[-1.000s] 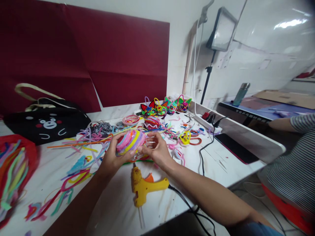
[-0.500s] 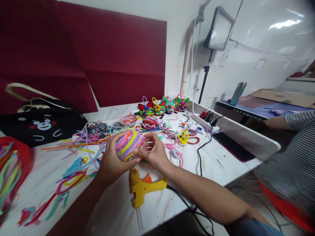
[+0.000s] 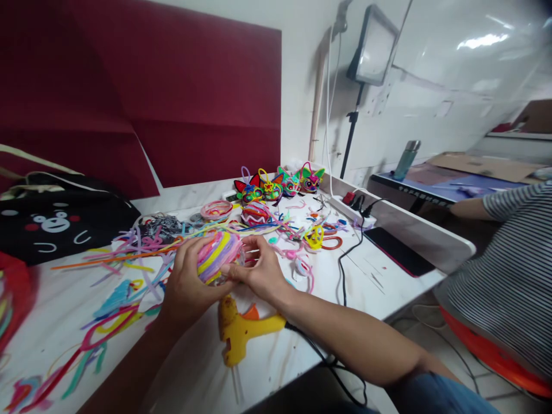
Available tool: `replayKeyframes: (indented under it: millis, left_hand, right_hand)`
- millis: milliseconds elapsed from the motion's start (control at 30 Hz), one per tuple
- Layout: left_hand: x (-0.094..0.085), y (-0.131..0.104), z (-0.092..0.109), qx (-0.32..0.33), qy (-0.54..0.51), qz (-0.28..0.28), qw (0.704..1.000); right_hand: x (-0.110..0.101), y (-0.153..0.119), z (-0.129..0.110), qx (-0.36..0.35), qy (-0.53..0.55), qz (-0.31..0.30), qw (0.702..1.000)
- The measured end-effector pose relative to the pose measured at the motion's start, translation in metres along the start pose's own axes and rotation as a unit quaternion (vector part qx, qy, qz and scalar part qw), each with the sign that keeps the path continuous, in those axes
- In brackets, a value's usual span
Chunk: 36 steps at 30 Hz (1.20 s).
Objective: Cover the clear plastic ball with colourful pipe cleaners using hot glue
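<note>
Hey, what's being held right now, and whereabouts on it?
A rounded striped piece: the left hand cups its left side, and the right hand grips its right side.

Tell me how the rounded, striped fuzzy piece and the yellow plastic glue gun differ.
The rounded, striped fuzzy piece is held between left hand and right hand; the yellow plastic glue gun lies on the white table. The piece is banded in pink, yellow and purple; the gun is mostly yellow, with an orange trigger. Both show yellow.
</note>
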<state>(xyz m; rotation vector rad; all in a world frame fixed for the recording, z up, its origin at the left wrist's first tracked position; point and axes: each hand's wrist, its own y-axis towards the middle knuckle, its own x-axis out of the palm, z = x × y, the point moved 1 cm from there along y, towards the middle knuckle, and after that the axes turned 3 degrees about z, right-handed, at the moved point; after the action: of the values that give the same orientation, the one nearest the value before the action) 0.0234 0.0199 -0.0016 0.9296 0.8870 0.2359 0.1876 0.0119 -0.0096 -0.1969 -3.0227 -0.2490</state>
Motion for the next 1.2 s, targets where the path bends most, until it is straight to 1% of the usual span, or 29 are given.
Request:
replayKeyframes:
  millis: [100,200,300,400,567,667,800,900,967,1100,1200]
  left_hand:
    - [0.0,0.0,-0.001,0.009,-0.003,0.007,1.0]
    - [-0.001,0.0,-0.002,-0.007,-0.009,0.002,1.0]
    - [-0.002,0.001,-0.002,-0.034,-0.032,-0.005,0.999]
    - [-0.002,0.001,-0.003,-0.071,-0.059,-0.011,0.996]
    - [-0.002,0.001,-0.007,-0.145,-0.096,-0.024,0.985]
    - [-0.005,0.003,-0.008,-0.18,-0.104,-0.021,0.978]
    - [-0.011,0.009,-0.008,-0.246,-0.103,-0.01,0.964]
    - [-0.015,0.012,-0.012,-0.287,-0.107,0.011,0.952]
    - [-0.015,0.014,-0.016,-0.292,-0.118,0.028,0.949]
    - [-0.013,0.014,-0.028,-0.29,-0.16,0.055,0.942]
    - [-0.012,0.013,-0.037,-0.289,-0.186,0.083,0.935]
  right_hand:
    - [0.0,0.0,0.0,-0.004,0.002,-0.001,1.0]
    - [-0.001,0.001,-0.001,-0.002,0.024,-0.013,1.0]
    - [-0.003,0.002,-0.002,0.004,0.03,-0.026,0.999]
    - [-0.003,0.003,-0.003,0.005,0.017,-0.026,0.999]
    - [-0.005,0.007,-0.003,-0.015,0.022,-0.03,0.999]
    - [-0.014,0.016,-0.009,-0.045,0.014,-0.014,0.999]
    - [-0.036,0.029,-0.028,-0.079,-0.004,-0.011,0.997]
    - [-0.054,0.035,-0.043,-0.098,-0.04,-0.033,0.994]
    - [-0.063,0.038,-0.044,-0.106,-0.077,-0.059,0.99]
    - [-0.076,0.042,-0.029,-0.118,-0.176,-0.13,0.969]
    - [-0.08,0.039,-0.016,-0.14,-0.266,-0.181,0.936]
